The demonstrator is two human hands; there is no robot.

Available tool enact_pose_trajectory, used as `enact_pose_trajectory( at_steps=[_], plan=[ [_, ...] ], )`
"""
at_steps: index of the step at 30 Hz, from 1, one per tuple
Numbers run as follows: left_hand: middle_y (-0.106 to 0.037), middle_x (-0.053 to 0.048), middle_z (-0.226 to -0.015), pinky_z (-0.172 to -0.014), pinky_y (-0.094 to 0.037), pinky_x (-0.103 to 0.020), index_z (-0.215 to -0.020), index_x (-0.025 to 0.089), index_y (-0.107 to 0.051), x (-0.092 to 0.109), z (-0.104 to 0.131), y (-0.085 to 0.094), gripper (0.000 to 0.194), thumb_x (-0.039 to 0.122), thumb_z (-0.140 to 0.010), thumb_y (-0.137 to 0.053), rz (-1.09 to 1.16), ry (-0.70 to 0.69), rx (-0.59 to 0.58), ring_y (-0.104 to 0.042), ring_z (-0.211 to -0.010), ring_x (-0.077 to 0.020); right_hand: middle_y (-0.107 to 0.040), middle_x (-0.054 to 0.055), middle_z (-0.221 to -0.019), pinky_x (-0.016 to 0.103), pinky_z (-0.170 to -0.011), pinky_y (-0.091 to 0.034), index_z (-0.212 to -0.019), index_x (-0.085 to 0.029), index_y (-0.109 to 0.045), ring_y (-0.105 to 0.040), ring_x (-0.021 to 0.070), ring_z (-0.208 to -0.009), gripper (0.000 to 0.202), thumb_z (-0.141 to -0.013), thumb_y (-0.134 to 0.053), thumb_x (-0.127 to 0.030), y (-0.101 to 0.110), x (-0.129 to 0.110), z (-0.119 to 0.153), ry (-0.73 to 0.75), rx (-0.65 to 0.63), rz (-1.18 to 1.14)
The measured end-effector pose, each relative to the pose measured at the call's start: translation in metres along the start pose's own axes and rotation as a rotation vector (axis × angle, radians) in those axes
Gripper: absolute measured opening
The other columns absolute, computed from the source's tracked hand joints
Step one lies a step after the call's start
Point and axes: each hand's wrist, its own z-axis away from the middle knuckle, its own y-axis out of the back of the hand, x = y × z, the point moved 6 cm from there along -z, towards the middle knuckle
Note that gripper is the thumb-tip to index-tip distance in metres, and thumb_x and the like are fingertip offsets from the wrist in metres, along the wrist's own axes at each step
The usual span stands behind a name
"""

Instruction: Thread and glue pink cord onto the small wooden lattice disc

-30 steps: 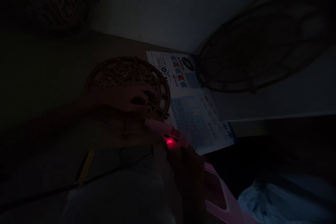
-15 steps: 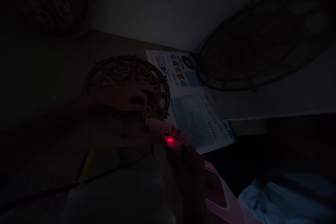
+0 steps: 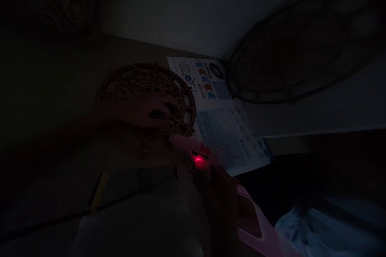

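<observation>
The scene is very dark. A round brown openwork frame (image 3: 140, 78), with curled ornaments inside a spoked ring, lies on the table. Across it lies my left hand (image 3: 144, 110), its fingers bent down onto the inner ornaments and gripping there; what lies under the fingertips is hidden. My right hand (image 3: 215, 188) is wrapped round a pink glue gun (image 3: 187, 144) with a red light glowing on its body. The nozzle points left, close to the frame's lower right rim, and looks apart from it. Thin strands hang about the frame's edge.
A printed sheet (image 3: 223, 128) lies partly under the frame's right side. Against the wall lean a large oval frame (image 3: 259, 102) at right and another ornamental one (image 3: 72, 6) at upper left. A dark cord (image 3: 126, 198) crosses below the table edge, near a yellow strip (image 3: 99, 190).
My right hand and the glue gun have shifted slightly right, drawing the nozzle a little away from the frame. My left hand stays put. The picture has become darker.
</observation>
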Motion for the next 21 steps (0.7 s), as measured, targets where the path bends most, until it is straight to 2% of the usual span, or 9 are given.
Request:
enact_pose_trajectory(
  at_steps=[4,7,11,13,17,21],
  plan=[
    [-0.055,-0.009,-0.150,-0.118,-0.041,-0.039,-0.112,0.020,-0.078,-0.003,0.001,-0.001,0.031,0.037,-0.100,-0.054,0.013,0.030,0.001,-0.053,-0.136,-0.0249,-0.071,0.010,-0.079,0.030,-0.057,-0.039,-0.099,-0.022,-0.080,-0.057,0.0197,-0.066,0.044,-0.096,-0.046,-0.050,-0.001,0.012,0.005,0.010,0.010,-0.008],
    [-0.055,-0.010,-0.150,-0.118,-0.040,-0.038,-0.110,0.019,-0.078,-0.003,0.001,-0.001,0.032,0.037,-0.101,-0.054,-0.007,0.024,0.007,-0.053,-0.137,-0.0250,-0.071,0.010,-0.077,0.030,-0.056,-0.040,-0.095,-0.021,-0.080,-0.057,0.0196,-0.064,0.045,-0.095,-0.050,-0.053,0.002,0.023,0.010,-0.050,0.037,-0.074],
    [-0.059,-0.013,-0.145,-0.116,-0.042,-0.038,-0.105,0.016,-0.077,0.000,-0.001,0.000,0.033,0.037,-0.102,-0.052,-0.011,-0.013,0.031,-0.056,-0.134,-0.0249,-0.065,0.005,-0.064,0.028,-0.051,-0.041,-0.090,-0.016,-0.077,-0.056,0.0166,-0.056,0.052,-0.102,-0.044,-0.054,0.005,0.031,0.017,-0.179,0.103,-0.156],
    [-0.061,-0.013,-0.142,-0.114,-0.044,-0.040,-0.101,0.016,-0.077,0.001,-0.001,0.001,0.033,0.036,-0.101,-0.051,-0.020,-0.020,0.036,-0.057,-0.133,-0.0255,-0.064,0.003,-0.064,0.026,-0.051,-0.044,-0.092,-0.015,-0.074,-0.057,0.0145,-0.056,0.052,-0.105,-0.042,-0.054,0.003,0.031,0.018,-0.224,0.123,-0.203],
    [-0.060,-0.011,-0.143,-0.116,-0.042,-0.040,-0.103,0.018,-0.076,0.002,-0.001,0.000,0.031,0.036,-0.102,-0.051,-0.033,-0.030,0.022,-0.054,-0.136,-0.0250,-0.070,0.003,-0.094,0.029,-0.070,-0.058,-0.110,-0.015,-0.068,-0.067,0.0132,-0.076,0.037,-0.101,-0.061,-0.049,-0.007,0.020,0.014,-0.222,0.106,-0.257],
    [-0.061,-0.011,-0.142,-0.116,-0.041,-0.041,-0.098,0.017,-0.076,0.002,0.000,0.001,0.028,0.033,-0.102,-0.053,-0.025,-0.023,0.033,-0.055,-0.135,-0.0253,-0.070,0.006,-0.115,0.034,-0.081,-0.061,-0.118,-0.018,-0.067,-0.069,0.0168,-0.094,0.031,-0.102,-0.060,-0.043,-0.014,0.007,0.008,-0.199,0.088,-0.280]
  ],
)
